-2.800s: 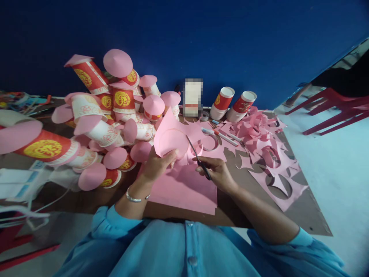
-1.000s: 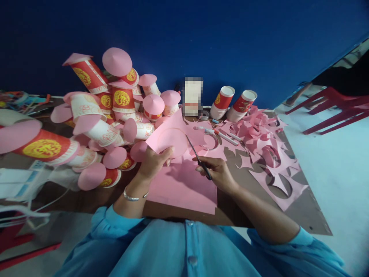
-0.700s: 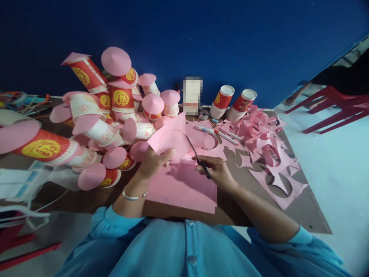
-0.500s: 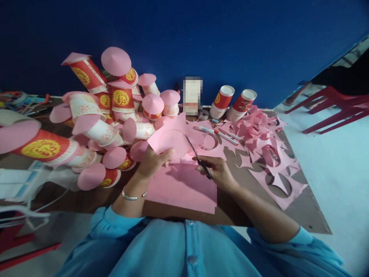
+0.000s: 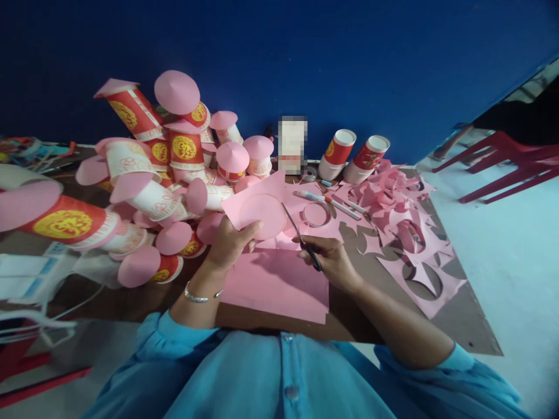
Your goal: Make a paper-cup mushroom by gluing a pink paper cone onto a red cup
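Note:
My left hand [image 5: 233, 241] is closed on a piece of pink paper [image 5: 262, 212] that has a circle outlined on it, thumb on top. In my right hand [image 5: 327, 256] is a pair of scissors [image 5: 305, 244] with black handles. Their blades point up and left, at the right edge of the circle. Below both hands lie pink paper sheets [image 5: 275, 291] on the brown table [image 5: 353, 326]. Just beyond the scissors a ring [image 5: 328, 216], perhaps a roll of tape, rests on pink paper.
Paper cups [image 5: 183, 151] with pink cone tops crowd the left side. Two cup stacks [image 5: 338, 152] stand by the blue wall. Markers [image 5: 334, 203] lie near the middle, with pink paper scraps [image 5: 402, 203] at the right. A red stool [image 5: 502, 163] stands on the floor.
The held paper has turned slightly and shifted a little left with my left hand. My right hand and the scissors are in almost the same place.

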Tool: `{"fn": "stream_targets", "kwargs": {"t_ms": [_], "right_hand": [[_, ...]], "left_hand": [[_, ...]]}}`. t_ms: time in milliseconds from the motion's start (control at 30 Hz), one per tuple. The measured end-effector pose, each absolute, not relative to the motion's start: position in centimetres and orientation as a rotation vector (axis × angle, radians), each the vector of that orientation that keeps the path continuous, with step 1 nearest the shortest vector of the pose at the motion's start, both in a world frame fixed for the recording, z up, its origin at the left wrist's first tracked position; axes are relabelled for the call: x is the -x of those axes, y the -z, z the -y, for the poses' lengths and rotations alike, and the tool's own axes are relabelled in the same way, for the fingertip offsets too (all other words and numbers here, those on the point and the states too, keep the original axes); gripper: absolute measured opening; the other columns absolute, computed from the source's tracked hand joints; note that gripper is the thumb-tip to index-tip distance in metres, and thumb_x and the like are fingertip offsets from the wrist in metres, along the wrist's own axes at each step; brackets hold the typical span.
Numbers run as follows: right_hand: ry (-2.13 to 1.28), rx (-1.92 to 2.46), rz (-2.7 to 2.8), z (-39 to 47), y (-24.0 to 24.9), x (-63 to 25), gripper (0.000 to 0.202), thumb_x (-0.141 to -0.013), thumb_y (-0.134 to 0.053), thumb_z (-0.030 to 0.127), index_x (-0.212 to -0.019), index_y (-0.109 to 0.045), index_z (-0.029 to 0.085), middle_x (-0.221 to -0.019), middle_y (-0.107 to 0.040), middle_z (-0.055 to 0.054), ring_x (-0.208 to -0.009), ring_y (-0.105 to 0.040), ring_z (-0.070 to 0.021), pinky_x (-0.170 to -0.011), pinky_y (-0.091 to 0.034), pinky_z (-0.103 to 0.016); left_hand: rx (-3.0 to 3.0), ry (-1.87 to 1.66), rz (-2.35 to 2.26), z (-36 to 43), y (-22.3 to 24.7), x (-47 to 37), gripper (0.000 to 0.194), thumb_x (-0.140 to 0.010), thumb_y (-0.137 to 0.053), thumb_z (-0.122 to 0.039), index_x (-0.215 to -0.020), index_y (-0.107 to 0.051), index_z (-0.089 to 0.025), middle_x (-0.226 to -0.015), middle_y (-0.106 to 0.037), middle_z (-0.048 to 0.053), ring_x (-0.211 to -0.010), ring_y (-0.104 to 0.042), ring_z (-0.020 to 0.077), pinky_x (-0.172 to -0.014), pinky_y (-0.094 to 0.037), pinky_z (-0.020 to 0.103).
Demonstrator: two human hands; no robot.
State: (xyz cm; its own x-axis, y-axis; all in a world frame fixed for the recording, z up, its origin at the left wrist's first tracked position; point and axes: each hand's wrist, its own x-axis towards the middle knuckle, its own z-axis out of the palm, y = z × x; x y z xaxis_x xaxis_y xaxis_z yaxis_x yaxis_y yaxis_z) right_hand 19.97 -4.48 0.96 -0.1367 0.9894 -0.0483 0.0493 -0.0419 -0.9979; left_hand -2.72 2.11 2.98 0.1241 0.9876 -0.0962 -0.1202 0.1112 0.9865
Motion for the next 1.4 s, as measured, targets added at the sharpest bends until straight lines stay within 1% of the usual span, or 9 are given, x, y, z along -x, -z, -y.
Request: {"fn": "stream_targets", "kwargs": {"t_ms": [167,333,433,633,800,1033,1200,1300,1400], "right_hand": [[-1.333,1.216,1.302,4.5,-0.9,-20.0,0.056,-0.077,-0.083,0.058,-0.107,-0.079,0.012,-0.062,-0.052,0.002,-0.056,-0.043,-0.0093,-0.050,-0.040,-0.024],[-1.354,1.227,1.285,4.4,-0.9,-19.9,0.057,-0.073,-0.085,0.061,-0.102,-0.080,0.012,-0.062,-0.054,0.001,-0.057,-0.044,-0.0096,-0.051,-0.041,-0.024],[-1.372,1.215,1.267,4.4,-0.7,-19.9,0.056,-0.071,-0.087,0.059,-0.102,-0.081,0.013,-0.063,-0.055,0.001,-0.057,-0.045,-0.0094,-0.052,-0.042,-0.024],[-1.360,1.222,1.280,4.3,-0.4,-20.0,0.058,-0.072,-0.086,0.057,-0.109,-0.080,0.013,-0.066,-0.056,0.001,-0.058,-0.045,-0.0095,-0.053,-0.043,-0.024],[-1.333,1.204,1.314,4.4,-0.5,-20.0,0.053,-0.076,-0.084,0.056,-0.105,-0.080,0.012,-0.064,-0.053,0.002,-0.057,-0.043,-0.0091,-0.053,-0.042,-0.024],[-1.349,1.227,1.317,4.4,-1.0,-20.0,0.054,-0.075,-0.085,0.058,-0.103,-0.080,0.012,-0.063,-0.052,0.002,-0.057,-0.041,-0.0091,-0.052,-0.041,-0.024],[-1.368,1.248,1.298,4.3,-0.5,-20.1,0.057,-0.071,-0.087,0.058,-0.105,-0.082,0.013,-0.066,-0.059,0.000,-0.058,-0.046,-0.0095,-0.053,-0.045,-0.024],[-1.362,1.262,1.312,4.2,-0.2,-20.2,0.055,-0.072,-0.087,0.055,-0.108,-0.082,0.014,-0.071,-0.065,-0.002,-0.060,-0.050,-0.0102,-0.054,-0.046,-0.025],[-1.359,1.263,1.321,4.2,-0.2,-20.3,0.054,-0.072,-0.087,0.052,-0.109,-0.083,0.014,-0.073,-0.066,-0.003,-0.061,-0.052,-0.0105,-0.055,-0.048,-0.025]], "left_hand": [[-1.076,-1.139,-1.136,-2.1,-3.3,2.5,0.032,-0.071,-0.083,-0.032,-0.083,-0.057,-0.017,-0.053,-0.054,-0.008,-0.034,-0.041,0.0041,-0.031,-0.033,0.016],[-1.047,-1.190,-1.198,-2.0,-4.2,2.0,0.034,-0.068,-0.085,-0.031,-0.082,-0.058,-0.017,-0.052,-0.052,-0.009,-0.032,-0.039,0.0041,-0.028,-0.030,0.015],[-1.066,-1.189,-1.210,-2.0,-4.3,2.0,0.034,-0.067,-0.086,-0.028,-0.085,-0.059,-0.018,-0.055,-0.053,-0.008,-0.033,-0.038,0.0039,-0.028,-0.029,0.016],[-1.070,-1.137,-1.197,-2.1,-3.8,2.3,0.034,-0.067,-0.085,-0.028,-0.074,-0.052,-0.020,-0.048,-0.044,-0.010,-0.032,-0.034,0.0041,-0.027,-0.026,0.016],[-1.061,-1.128,-1.186,-2.1,-3.7,2.4,0.036,-0.066,-0.086,-0.028,-0.078,-0.053,-0.020,-0.050,-0.046,-0.010,-0.033,-0.035,0.0037,-0.027,-0.026,0.015],[-1.068,-1.176,-1.280,-2.1,-4.3,2.1,0.036,-0.068,-0.087,-0.034,-0.082,-0.058,-0.019,-0.054,-0.051,-0.007,-0.033,-0.038,0.0049,-0.027,-0.028,0.017],[-1.108,-1.173,-1.306,-2.1,-4.4,2.3,0.035,-0.067,-0.088,-0.036,-0.081,-0.061,-0.019,-0.053,-0.051,-0.007,-0.035,-0.039,0.0062,-0.028,-0.028,0.019],[-1.167,-1.148,-1.310,-2.1,-4.4,2.5,0.034,-0.066,-0.088,-0.036,-0.084,-0.064,-0.019,-0.057,-0.055,-0.005,-0.038,-0.042,0.0075,-0.029,-0.031,0.019],[-1.210,-1.129,-1.351,-2.1,-4.4,2.8,0.034,-0.066,-0.089,-0.036,-0.083,-0.065,-0.019,-0.059,-0.057,-0.005,-0.038,-0.042,0.0074,-0.028,-0.029,0.019]]}}
